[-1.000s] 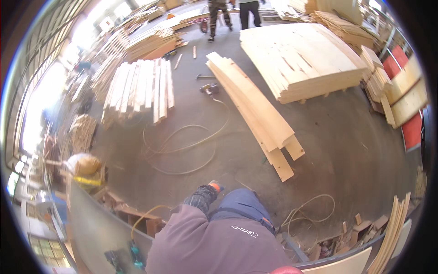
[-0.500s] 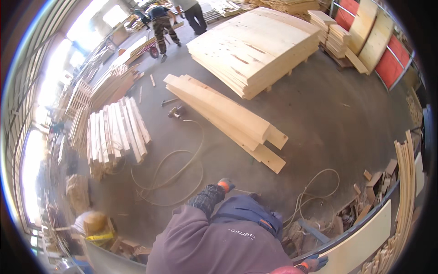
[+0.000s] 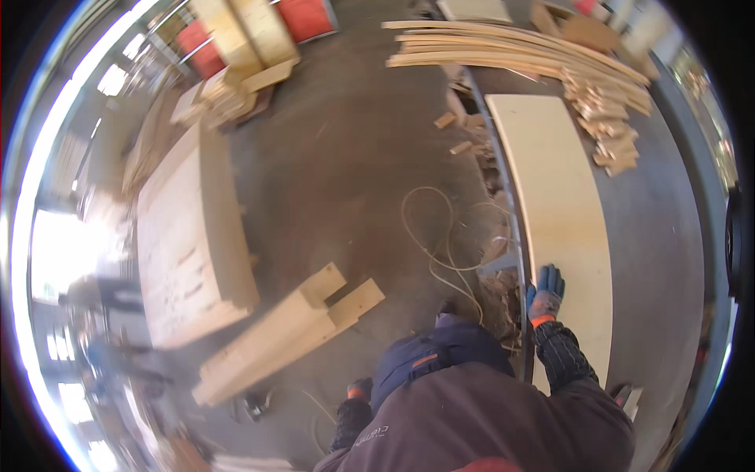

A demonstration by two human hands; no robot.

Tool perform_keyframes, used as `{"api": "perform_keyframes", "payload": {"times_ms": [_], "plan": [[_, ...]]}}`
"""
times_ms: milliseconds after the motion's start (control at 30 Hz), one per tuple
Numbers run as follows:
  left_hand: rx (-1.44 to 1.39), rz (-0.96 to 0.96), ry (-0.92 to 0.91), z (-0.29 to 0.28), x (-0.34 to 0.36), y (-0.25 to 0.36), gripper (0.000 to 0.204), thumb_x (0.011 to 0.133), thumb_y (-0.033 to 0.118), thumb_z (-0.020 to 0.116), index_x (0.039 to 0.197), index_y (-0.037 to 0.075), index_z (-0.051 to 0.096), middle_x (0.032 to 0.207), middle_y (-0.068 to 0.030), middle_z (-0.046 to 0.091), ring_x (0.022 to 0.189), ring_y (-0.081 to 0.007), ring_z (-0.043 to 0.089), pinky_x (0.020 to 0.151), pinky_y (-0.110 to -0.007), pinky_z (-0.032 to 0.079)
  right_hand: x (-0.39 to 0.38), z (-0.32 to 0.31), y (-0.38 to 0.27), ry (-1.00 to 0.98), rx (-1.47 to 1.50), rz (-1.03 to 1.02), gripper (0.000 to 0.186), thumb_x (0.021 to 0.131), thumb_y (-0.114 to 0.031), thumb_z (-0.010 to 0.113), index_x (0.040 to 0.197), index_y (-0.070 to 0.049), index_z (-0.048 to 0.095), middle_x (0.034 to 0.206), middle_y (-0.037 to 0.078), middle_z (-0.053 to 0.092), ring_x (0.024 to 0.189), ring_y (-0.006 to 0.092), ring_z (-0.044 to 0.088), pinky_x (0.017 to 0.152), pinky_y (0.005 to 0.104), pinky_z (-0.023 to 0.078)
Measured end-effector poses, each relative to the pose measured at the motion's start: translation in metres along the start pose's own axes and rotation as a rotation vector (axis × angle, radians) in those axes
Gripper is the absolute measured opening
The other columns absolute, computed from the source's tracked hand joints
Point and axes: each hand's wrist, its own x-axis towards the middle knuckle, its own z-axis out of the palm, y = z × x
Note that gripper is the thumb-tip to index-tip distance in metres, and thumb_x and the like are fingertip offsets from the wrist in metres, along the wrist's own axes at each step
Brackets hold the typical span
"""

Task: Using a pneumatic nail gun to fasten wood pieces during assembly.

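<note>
My right hand, in a blue and grey glove with an orange cuff, rests with fingers extended on a long pale board lying along a dark metal bench at the right. My left hand, gloved, hangs low beside my body; its fingers are too small and shadowed to make out. Below me on the floor are loose yellowish planks, coiled pale hose and a small tool, blurred.
A big sheet stack stands at left, people blurred beyond it. Red-panelled frames and short stacked boards are at top left. Long strips and short pieces lie at the bench's far end. Wood offcuts line the bench.
My view has swung right, toward the bench. My right hand has moved forward from the lower edge onto the long board. The sheet stack and people now appear at left.
</note>
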Motion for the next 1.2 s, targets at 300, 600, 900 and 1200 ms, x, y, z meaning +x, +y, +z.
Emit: {"api": "perform_keyframes", "payload": {"times_ms": [300, 600, 900, 1200], "plan": [[-0.041, 0.211, -0.103, -0.101, 0.131, 0.023, 0.026, 0.101, 0.029, 0.055, 0.103, 0.009, 0.072, 0.097, -0.0131, 0.074, 0.09, -0.0309, 0.07, 0.078, -0.042, 0.055, 0.006, -0.006, 0.009, 0.004, 0.125, 0.023, 0.07, 0.092, -0.032, 0.066, 0.153, -0.004, 0.045, 0.163, 0.02, 0.037, 0.148, 0.0444, 0.037, 0.122, 0.0611, 0.028], [-0.762, 0.096, -0.306, -0.242, 0.278, 0.169, 0.012, 0.097, 0.019, 0.063, 0.085, 0.016, 0.063, 0.071, -0.0013, 0.058, 0.057, -0.0164, 0.056, 0.05, -0.032, 0.044, 0.017, -0.019, 0.011, 0.057, 0.282, 0.068, 0.07, 0.088, -0.027, 0.07, 0.151, -0.005, 0.048, 0.157, 0.019, 0.046, 0.146, 0.0413, 0.042, 0.123, 0.0578, 0.03], [-0.355, 0.586, -0.327, -0.306, 0.457, 0.306, 0.018, 0.099, 0.026, 0.07, 0.1, 0.008, 0.072, 0.083, -0.0033, 0.07, 0.069, -0.014, 0.065, 0.061, -0.031, 0.053, 0.052, -0.052, -0.003, 0.126, 0.428, 0.241, 0.073, 0.087, -0.029, 0.073, 0.15, -0.002, 0.048, 0.153, 0.024, 0.049, 0.143, 0.0424, 0.045, 0.12, 0.0528, 0.036], [-0.534, 0.731, -0.926, -0.276, 0.381, 0.526, 0.035, 0.1, 0.029, 0.069, 0.12, 0.001, 0.071, 0.095, -0.0101, 0.074, 0.082, -0.02, 0.071, 0.071, -0.033, 0.058, -0.026, -0.027, 0.116, 0.238, 0.093, 0.815, 0.079, 0.089, -0.039, 0.075, 0.151, -0.001, 0.044, 0.15, 0.024, 0.052, 0.139, 0.0424, 0.048, 0.12, 0.0493, 0.038]]}}
